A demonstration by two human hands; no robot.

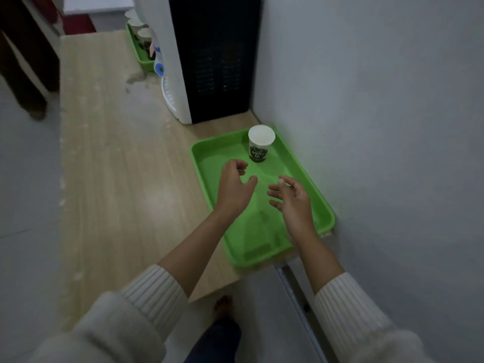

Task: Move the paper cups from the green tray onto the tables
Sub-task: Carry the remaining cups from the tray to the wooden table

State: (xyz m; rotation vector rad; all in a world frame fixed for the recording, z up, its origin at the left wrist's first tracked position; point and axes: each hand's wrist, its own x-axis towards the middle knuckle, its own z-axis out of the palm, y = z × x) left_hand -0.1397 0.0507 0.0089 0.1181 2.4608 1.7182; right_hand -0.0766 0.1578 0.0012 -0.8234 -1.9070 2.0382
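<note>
step: going for the last cup | white paper cup with dark print (260, 143) sits upright at far end of bright green plastic tray (309, 179) | left hand (234, 186) and right hand (293, 199) both open, empty, hovering over the tray | next: probably reach further, wrap the cup, lift, set on light wooden surface (117, 166)

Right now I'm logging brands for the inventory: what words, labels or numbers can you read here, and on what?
Paper cup on the green tray: dark label with pale lettering, too blurred to read.
Far cups beside the water dispenser: prints too small to read.
Nothing else carries text.
</note>
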